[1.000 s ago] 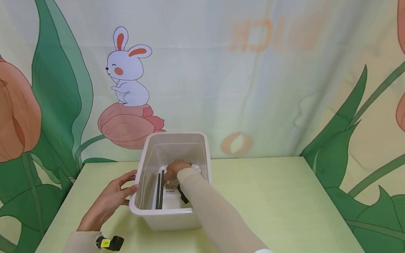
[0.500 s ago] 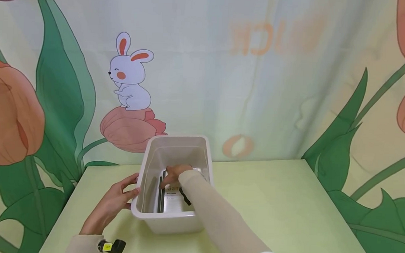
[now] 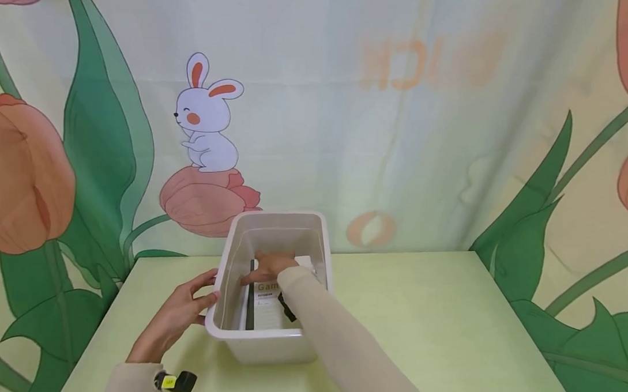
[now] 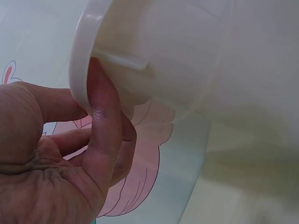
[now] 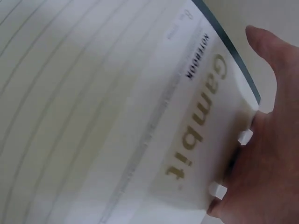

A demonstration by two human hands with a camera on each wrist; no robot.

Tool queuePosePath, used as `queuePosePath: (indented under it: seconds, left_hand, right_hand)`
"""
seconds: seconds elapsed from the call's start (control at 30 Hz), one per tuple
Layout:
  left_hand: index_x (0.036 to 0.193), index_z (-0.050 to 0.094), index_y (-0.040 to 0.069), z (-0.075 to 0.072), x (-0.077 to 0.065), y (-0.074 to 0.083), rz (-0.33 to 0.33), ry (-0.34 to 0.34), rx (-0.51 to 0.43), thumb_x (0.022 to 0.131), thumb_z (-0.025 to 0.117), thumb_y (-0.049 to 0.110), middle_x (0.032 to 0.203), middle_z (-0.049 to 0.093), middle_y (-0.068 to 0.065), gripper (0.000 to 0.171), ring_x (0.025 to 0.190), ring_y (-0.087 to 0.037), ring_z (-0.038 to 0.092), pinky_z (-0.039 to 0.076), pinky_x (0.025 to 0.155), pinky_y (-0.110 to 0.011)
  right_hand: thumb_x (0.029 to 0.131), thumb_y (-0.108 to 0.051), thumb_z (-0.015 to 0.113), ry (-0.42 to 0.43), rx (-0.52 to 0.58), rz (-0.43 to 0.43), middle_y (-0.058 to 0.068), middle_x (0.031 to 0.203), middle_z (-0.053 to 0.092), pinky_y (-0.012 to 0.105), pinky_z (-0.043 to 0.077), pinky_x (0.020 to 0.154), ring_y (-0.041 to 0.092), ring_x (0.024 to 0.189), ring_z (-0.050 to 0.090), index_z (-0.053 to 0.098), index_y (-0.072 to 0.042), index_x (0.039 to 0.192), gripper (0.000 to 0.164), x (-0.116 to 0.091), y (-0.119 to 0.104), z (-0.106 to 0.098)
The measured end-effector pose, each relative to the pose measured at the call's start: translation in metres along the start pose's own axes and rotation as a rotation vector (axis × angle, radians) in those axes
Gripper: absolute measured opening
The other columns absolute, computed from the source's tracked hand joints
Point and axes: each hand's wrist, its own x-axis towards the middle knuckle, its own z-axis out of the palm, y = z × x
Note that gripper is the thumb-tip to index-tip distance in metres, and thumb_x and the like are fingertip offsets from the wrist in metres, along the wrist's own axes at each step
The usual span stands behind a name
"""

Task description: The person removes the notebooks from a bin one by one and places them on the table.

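Gambit notebook [image 5: 135,107] inside plastic bin [image 3: 267,349]; left grip [image 3: 177,306] pinches bin's rim [image 4: 83,60]; right grip [image 3: 271,267] within bin, released, spread at notebook's titled end.

Bin [image 3: 269,349] open above, walls [image 3: 230,302] around right hand [image 3: 272,266]

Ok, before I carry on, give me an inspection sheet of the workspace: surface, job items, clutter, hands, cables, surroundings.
Surface: pale green table, lit evenly.
Job's things: grey-white bin standing upright on the table; notebook marked "Gambit" inside it.
Clutter: nothing seen.
Left hand: grips the bin's left rim.
Right hand: reaches into the bin at the notebook, thumb spread; fingertips hidden, grip cannot be told.
Cables: nothing seen.
Surroundings: fabric backdrop with printed rabbit and flowers behind the table.
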Motion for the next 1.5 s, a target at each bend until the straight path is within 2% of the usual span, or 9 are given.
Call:
queuePosePath:
  seconds: [0.13,0.23,0.37,0.5,0.73,0.9,1.07,1.3,1.5]
  left_hand:
    - [0.157,0.024,0.016,0.001,0.001,0.0,0.012,-0.002,0.009,0.1,0.056,0.019,0.155,0.03,-0.02,0.065,0.126,-0.044,0.05,0.06,0.081,-0.043]
    - [0.158,0.023,0.018,0.0,0.002,-0.001,0.012,0.007,0.011,0.1,0.056,0.021,0.156,0.029,-0.019,0.067,0.128,-0.045,0.049,0.06,0.082,-0.044]
    - [0.158,0.023,0.018,0.0,0.002,-0.001,0.008,0.002,0.011,0.101,0.055,0.021,0.156,0.028,-0.02,0.066,0.128,-0.045,0.047,0.06,0.082,-0.043]
    - [0.158,0.022,0.018,0.002,-0.001,-0.003,0.01,0.0,0.014,0.101,0.055,0.021,0.156,0.028,-0.02,0.066,0.128,-0.044,0.047,0.06,0.083,-0.043]
    - [0.158,0.02,0.016,0.002,0.002,-0.002,0.002,0.009,0.02,0.101,0.054,0.02,0.157,0.027,-0.02,0.067,0.13,-0.045,0.045,0.06,0.083,-0.042]
    - [0.158,0.021,0.016,0.002,0.002,-0.002,0.003,0.004,0.014,0.102,0.054,0.019,0.156,0.027,-0.021,0.065,0.129,-0.044,0.046,0.06,0.081,-0.041]
    - [0.157,0.023,0.017,0.002,0.001,-0.002,0.007,0.0,0.004,0.102,0.054,0.019,0.156,0.027,-0.021,0.063,0.127,-0.043,0.047,0.06,0.08,-0.041]
    - [0.157,0.024,0.018,0.003,0.0,-0.004,0.013,0.001,-0.003,0.101,0.054,0.017,0.156,0.029,-0.02,0.063,0.126,-0.043,0.049,0.06,0.079,-0.041]
    - [0.157,0.025,0.018,0.004,0.0,-0.003,0.016,0.007,-0.009,0.102,0.053,0.017,0.155,0.03,-0.019,0.062,0.125,-0.042,0.05,0.06,0.079,-0.04]
  right_hand:
    - [0.071,-0.076,0.066,0.206,-0.016,-0.07,-0.007,0.129,0.054,0.049,0.039,0.108,0.015,0.122,0.047,0.049,-0.037,0.136,0.078,0.002,0.004,-0.004]
    - [0.071,-0.075,0.066,0.312,-0.009,-0.1,-0.007,0.128,0.057,0.049,0.04,0.108,0.015,0.122,0.049,0.051,-0.034,0.134,0.077,-0.002,0.002,-0.017]
    - [0.077,-0.07,0.062,0.359,-0.045,-0.088,-0.005,0.126,0.062,0.051,0.042,0.105,0.018,0.121,0.054,0.053,-0.031,0.129,0.066,-0.015,-0.006,-0.037]
    - [0.08,-0.069,0.058,0.408,-0.132,-0.109,-0.004,0.11,0.067,0.046,0.046,0.094,0.017,0.105,0.061,0.053,-0.027,0.118,0.057,-0.03,-0.014,-0.059]
    - [0.082,-0.069,0.053,0.514,-0.21,-0.181,0.0,0.113,0.062,0.044,0.039,0.09,0.019,0.104,0.056,0.047,-0.028,0.131,0.064,-0.05,-0.024,-0.101]
    - [0.082,-0.069,0.051,0.627,-0.254,-0.246,-0.004,0.096,0.055,0.039,0.037,0.08,0.016,0.09,0.051,0.047,-0.027,0.127,0.062,-0.069,-0.029,-0.133]
    - [0.082,-0.067,0.05,0.745,-0.273,-0.281,-0.005,0.09,0.05,0.035,0.034,0.076,0.014,0.084,0.047,0.049,-0.026,0.118,0.055,-0.091,-0.028,-0.164]
    - [0.081,-0.063,0.051,0.858,-0.288,-0.312,-0.003,0.085,0.046,0.037,0.033,0.077,0.016,0.079,0.043,0.049,-0.023,0.116,0.053,-0.117,-0.008,-0.194]
    - [0.082,-0.059,0.05,0.941,-0.258,-0.313,0.0,0.085,0.047,0.039,0.031,0.076,0.019,0.077,0.042,0.052,-0.018,0.114,0.053,-0.139,0.034,-0.209]
